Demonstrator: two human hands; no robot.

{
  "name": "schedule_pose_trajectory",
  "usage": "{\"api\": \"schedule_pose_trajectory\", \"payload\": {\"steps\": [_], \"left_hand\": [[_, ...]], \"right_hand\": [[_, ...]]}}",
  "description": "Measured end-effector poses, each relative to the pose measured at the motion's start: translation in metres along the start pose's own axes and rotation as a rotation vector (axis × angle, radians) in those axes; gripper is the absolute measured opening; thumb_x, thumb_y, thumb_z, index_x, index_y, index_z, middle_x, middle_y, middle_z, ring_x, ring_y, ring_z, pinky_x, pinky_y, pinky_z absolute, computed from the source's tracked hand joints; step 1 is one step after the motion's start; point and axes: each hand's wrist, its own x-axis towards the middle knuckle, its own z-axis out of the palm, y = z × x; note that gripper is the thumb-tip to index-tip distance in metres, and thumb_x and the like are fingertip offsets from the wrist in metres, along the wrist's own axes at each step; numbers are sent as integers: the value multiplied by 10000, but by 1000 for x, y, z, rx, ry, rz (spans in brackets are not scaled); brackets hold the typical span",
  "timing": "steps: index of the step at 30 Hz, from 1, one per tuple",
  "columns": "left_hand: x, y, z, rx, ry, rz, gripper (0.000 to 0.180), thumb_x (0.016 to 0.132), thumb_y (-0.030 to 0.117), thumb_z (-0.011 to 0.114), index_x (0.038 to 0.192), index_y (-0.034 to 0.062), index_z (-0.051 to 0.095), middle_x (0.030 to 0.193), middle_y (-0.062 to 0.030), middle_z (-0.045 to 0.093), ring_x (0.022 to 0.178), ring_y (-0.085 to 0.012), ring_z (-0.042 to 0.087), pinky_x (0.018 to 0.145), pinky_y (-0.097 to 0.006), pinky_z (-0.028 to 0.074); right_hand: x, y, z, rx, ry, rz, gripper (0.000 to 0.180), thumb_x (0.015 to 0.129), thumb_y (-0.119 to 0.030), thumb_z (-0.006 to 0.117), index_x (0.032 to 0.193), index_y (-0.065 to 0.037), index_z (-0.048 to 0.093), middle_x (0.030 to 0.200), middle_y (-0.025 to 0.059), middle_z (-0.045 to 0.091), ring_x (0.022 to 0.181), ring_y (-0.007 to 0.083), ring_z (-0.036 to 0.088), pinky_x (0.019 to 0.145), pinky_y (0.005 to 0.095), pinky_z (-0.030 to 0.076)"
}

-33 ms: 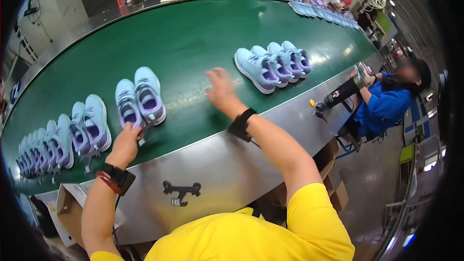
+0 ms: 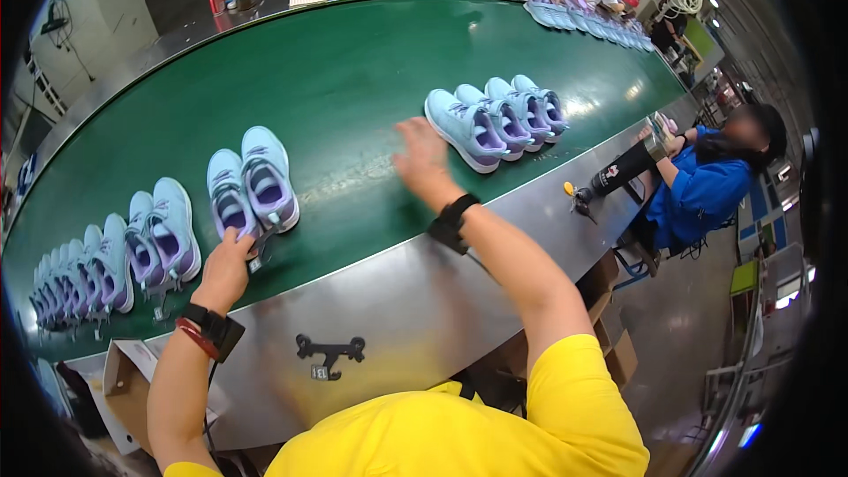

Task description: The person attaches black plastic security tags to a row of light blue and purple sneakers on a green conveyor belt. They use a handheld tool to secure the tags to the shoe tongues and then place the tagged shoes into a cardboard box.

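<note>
Grasping pair of shoes [image 2: 268, 152], left of centre

A dark tagged piece [image 2: 255, 263] shows at the pair's heels. Judged by similar pieces, the shoe row [image 2: 171, 204] at far left appears finished; the four shoes [image 2: 452, 115], right of upper centre, show none and appear outstanding. The left hand [image 2: 224, 272], just below the pair, pinches its heel end; exact grip cannot be told. The right hand [image 2: 426, 162], loosely spread and empty, hangs beside the four shoes. One black hanger [image 2: 330, 351] lies lower centre.

Shoe factory: sneakers [image 2: 265, 161] line a green belt [image 2: 344, 62].
</note>
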Motion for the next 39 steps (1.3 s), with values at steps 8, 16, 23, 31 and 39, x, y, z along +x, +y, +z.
{"api": "schedule_pose_trajectory", "payload": {"steps": [8, 16, 23, 31, 39], "left_hand": [[3, -10, -6, 147, -65, 9, 147, 796, 15, 550, 936, 60, 544, 948, -188, 482, 795, -393, 585, 678, -468, 471], [10, -9, -20, 118, -284, -54, 145, 825, 49, 583, 963, 40, 538, 1016, -230, 466, 812, -427, 577, 716, -496, 466], [8, -9, -14, 126, -223, -48, 175, 816, 48, 590, 980, 50, 531, 1015, -231, 460, 811, -419, 580, 713, -498, 463], [7, -4, -16, 110, -199, -60, 145, 803, 16, 569, 943, 42, 539, 994, -216, 463, 850, -404, 579, 732, -479, 464], [4, -10, -10, 86, -198, -97, 240, 785, 20, 584, 1023, 48, 577, 1051, -214, 454, 850, -402, 589, 736, -482, 462]], "right_hand": [[7, 162, -91, -297, -55, 616, 413, 754, -277, 710, 1093, -94, 563, 1156, 167, 519, 1106, 373, 490, 920, 463, 397], [12, 157, -87, -565, -412, 393, 389, 759, -285, 734, 1037, -50, 594, 1107, 191, 547, 1078, 376, 517, 885, 452, 443], [14, 158, -77, -247, -404, 596, 370, 852, -322, 608, 1050, -16, 550, 996, 268, 608, 1001, 423, 569, 846, 496, 448], [17, 127, -75, -120, -489, 577, 454, 749, -249, 613, 1087, 36, 511, 1044, 290, 613, 1023, 433, 575, 877, 463, 455], [16, 5, -31, -161, -496, 465, 347, 796, -199, 616, 1060, -2, 508, 990, 268, 638, 959, 417, 614, 852, 487, 472]]}}
